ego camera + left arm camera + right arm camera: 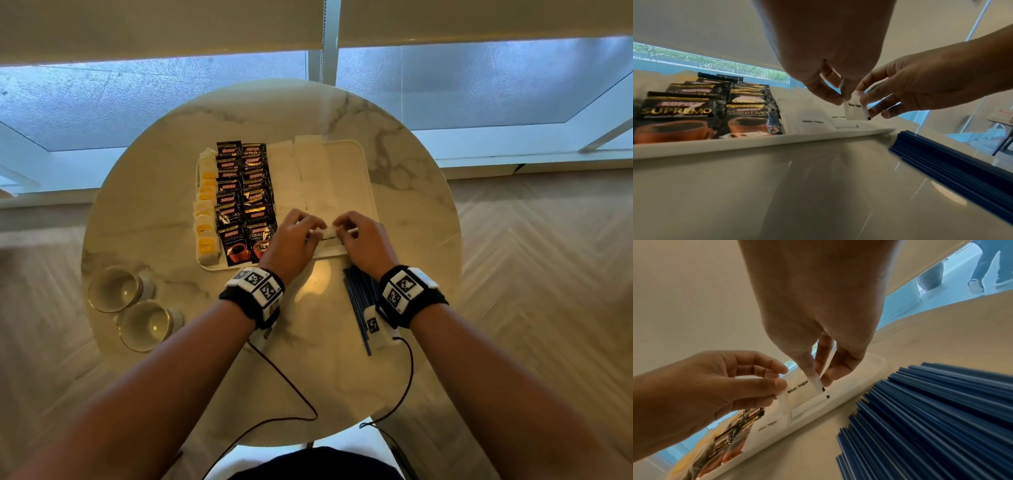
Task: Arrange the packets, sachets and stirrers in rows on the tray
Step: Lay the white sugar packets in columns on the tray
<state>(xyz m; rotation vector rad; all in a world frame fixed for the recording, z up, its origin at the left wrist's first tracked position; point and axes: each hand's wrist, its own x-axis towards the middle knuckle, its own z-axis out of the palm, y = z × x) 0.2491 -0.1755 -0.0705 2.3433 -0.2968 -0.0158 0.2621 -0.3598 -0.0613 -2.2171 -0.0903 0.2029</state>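
Black coffee packets: two rows at your white rectangular tray's left.
Left hand: pinches your small white paper sugar sachet.
Right hand: pinches its other end, above the tray's near edge.
Blue plastic stirrers: bundled on your table, right.

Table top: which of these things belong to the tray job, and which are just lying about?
Part of the job:
tray
coffee packets
tea bags
white sugar sachet, pinched by left hand and right hand
blue stirrers, off the tray

Lying about:
two cups
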